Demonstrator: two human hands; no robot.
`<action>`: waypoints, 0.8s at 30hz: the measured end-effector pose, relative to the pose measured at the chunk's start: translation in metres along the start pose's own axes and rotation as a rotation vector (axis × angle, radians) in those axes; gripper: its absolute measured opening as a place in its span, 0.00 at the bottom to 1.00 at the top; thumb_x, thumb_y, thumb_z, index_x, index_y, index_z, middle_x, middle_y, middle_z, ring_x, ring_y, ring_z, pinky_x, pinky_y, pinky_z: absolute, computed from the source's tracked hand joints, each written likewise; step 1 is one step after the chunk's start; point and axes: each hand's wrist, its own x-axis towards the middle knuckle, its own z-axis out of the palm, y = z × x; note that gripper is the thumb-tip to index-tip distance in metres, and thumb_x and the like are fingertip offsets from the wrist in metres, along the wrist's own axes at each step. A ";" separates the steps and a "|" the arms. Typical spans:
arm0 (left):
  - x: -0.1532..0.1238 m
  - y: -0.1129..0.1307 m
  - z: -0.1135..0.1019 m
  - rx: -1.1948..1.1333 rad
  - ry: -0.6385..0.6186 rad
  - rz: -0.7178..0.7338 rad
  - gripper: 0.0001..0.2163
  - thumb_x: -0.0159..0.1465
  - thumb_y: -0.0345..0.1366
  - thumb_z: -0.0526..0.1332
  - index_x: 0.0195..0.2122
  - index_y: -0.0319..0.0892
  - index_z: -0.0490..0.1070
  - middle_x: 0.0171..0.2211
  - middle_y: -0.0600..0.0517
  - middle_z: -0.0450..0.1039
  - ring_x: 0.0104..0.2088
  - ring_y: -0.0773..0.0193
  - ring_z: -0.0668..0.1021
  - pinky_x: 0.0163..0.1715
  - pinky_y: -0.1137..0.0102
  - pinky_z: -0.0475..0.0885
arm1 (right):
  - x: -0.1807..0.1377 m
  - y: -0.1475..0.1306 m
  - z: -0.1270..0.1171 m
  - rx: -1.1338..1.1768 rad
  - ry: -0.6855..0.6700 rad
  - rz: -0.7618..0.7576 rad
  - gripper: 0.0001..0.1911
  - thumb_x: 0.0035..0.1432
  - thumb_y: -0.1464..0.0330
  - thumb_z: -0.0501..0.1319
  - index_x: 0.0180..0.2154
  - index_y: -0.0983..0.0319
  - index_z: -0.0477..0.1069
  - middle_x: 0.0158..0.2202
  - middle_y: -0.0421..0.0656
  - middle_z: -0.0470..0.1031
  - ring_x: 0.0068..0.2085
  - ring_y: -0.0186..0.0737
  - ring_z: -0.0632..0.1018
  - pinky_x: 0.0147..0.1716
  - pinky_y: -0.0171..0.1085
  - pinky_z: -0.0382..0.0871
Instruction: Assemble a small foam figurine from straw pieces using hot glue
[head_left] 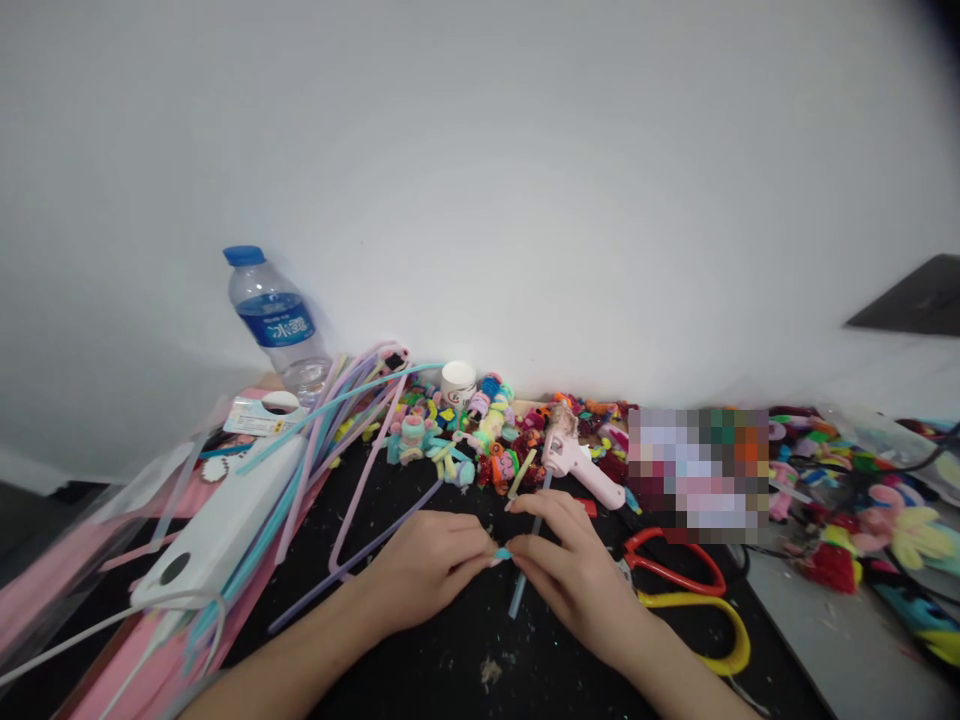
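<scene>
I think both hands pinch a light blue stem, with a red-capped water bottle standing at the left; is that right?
Not quite: the head view shows the water bottle has a blue cap, not red. The left hand and right hand do pinch the light blue stem.

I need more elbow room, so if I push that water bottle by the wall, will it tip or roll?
It would likely tip if pushed high up: the water bottle stands tall and narrow. Once down it would probably roll, being round. The blue cap is on, so a spill seems unlikely.
</scene>
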 end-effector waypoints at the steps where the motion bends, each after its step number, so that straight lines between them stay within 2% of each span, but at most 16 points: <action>1: 0.000 0.000 0.000 -0.001 0.001 -0.002 0.11 0.66 0.32 0.51 0.30 0.40 0.71 0.26 0.53 0.72 0.27 0.66 0.73 0.29 0.73 0.65 | 0.000 0.000 0.000 0.003 -0.003 0.005 0.07 0.59 0.74 0.56 0.36 0.59 0.71 0.48 0.46 0.69 0.50 0.45 0.69 0.47 0.45 0.68; 6: 0.001 -0.001 -0.003 0.006 0.028 -0.058 0.10 0.65 0.31 0.52 0.31 0.40 0.71 0.27 0.53 0.72 0.28 0.67 0.73 0.29 0.74 0.65 | -0.002 0.006 0.002 0.017 0.002 0.045 0.06 0.60 0.73 0.55 0.37 0.59 0.70 0.48 0.46 0.68 0.51 0.45 0.68 0.48 0.46 0.66; 24: 0.002 -0.003 -0.005 -0.048 0.045 -0.094 0.07 0.63 0.30 0.56 0.31 0.41 0.72 0.28 0.55 0.74 0.29 0.68 0.75 0.30 0.75 0.66 | -0.003 0.009 0.003 0.042 -0.011 0.070 0.06 0.61 0.73 0.55 0.35 0.60 0.69 0.49 0.46 0.67 0.51 0.46 0.67 0.48 0.46 0.64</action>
